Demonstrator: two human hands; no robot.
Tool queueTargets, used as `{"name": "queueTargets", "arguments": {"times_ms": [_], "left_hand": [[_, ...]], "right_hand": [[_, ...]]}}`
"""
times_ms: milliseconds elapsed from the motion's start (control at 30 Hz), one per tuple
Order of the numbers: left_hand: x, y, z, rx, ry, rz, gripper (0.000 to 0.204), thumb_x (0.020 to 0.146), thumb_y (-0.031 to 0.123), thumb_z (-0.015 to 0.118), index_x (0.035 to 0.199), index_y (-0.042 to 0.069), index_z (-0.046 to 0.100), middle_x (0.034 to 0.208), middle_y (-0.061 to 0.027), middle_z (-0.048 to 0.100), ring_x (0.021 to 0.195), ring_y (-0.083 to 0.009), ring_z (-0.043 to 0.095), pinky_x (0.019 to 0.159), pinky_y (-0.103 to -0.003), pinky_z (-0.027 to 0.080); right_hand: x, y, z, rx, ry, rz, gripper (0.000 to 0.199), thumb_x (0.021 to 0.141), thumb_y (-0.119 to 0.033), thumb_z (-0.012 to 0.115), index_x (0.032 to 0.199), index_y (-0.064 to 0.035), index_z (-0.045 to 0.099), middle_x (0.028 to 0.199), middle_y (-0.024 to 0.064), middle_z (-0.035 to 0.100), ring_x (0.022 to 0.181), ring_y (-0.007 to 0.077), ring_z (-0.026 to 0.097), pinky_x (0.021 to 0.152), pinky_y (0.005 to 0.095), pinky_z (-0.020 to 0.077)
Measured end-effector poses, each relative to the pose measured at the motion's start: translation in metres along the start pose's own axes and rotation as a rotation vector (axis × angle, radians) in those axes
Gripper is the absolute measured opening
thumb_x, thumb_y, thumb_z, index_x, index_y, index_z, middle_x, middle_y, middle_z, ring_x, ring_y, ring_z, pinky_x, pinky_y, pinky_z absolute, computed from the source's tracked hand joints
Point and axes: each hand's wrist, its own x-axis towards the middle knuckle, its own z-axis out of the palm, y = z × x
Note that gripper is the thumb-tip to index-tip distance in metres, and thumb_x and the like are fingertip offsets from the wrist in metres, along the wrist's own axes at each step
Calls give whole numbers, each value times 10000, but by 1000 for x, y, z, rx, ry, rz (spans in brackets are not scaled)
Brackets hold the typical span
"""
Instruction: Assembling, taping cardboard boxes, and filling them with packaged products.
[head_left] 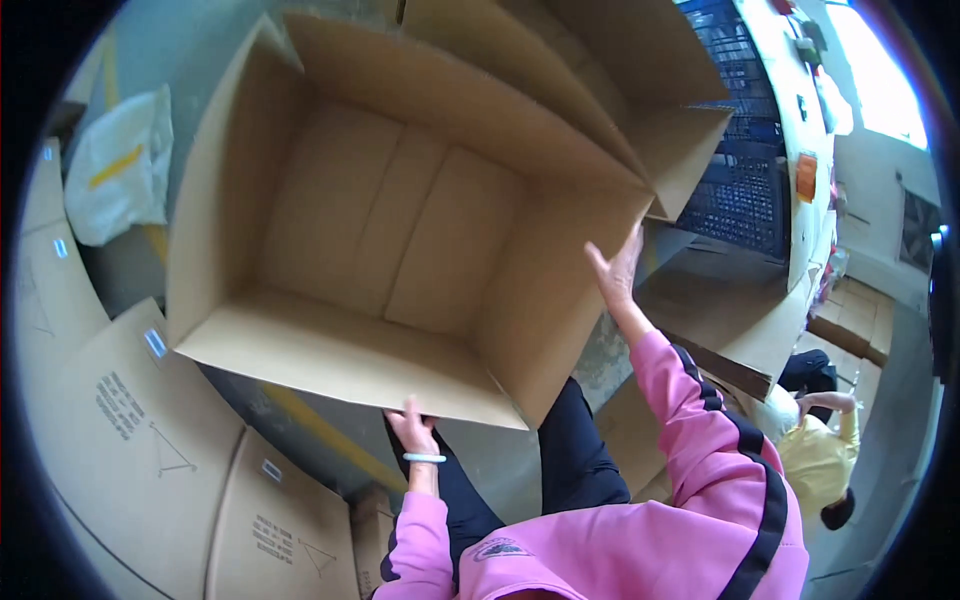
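A large open cardboard box [330, 215], bare inside with its bottom flaps meeting, is tilted toward me in front of my legs. My left hand [412, 435], a pale bracelet at its wrist, grips the near rim, thumb over the edge and fingers mostly hidden beneath. At the box's right wall, my right hand [620, 270] holds the edge, its thumb spread against the cardboard and the other fingers partly hidden. Just beyond the right corner stands a second open cardboard box [680, 150], its wall close against the first.
Printed cartons [150, 440] line the left side. A white sack [122, 170] with a yellow strip lies behind them. Dark blue plastic crates [735, 190] stand at the right, beside a long table [805, 215]. A person in yellow [815, 460] is farther right. Yellow tape [325, 430] marks the floor.
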Motion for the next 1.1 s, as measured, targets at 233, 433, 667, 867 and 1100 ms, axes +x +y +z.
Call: {"name": "queueTargets", "arguments": {"times_ms": [233,433,667,867,1100], "left_hand": [[179,-34,-68,597,249,426,176,707,22,456,838,-87,498,775,-146,562,659,-198,556,588,-321,475],[179,81,-39,403,96,342,150,668,8,504,812,-34,506,678,-115,536,559,-226,558,468,-368,497],[199,303,-102,122,-165,71,209,633,-11,533,837,-54,523,804,-157,549,817,-285,564,750,-392,477],[149,465,-71,3,-350,36,244,713,57,474,934,-42,504,880,-156,584,805,-288,591,736,-405,506],[67,546,-28,-22,-398,239,247,735,88,504,956,-22,498,958,-181,567,895,-324,560,804,-475,470]], "right_hand": [[-40,20,110,-56,244,526,629,618,-161,687,1133,18,373,976,193,482,909,345,479,817,375,395],[-25,-32,183,-33,-706,401,216,688,-137,573,832,20,606,826,198,612,786,317,609,682,395,485],[136,-305,101,-207,-843,-434,334,741,-163,376,527,-46,604,520,98,585,508,215,601,548,342,502],[291,-446,63,-25,-855,-515,211,745,-125,494,683,23,632,613,118,625,517,196,623,482,291,521],[339,-457,-49,749,-838,-291,134,670,-116,555,647,14,529,581,43,511,474,154,517,408,249,431]]}}
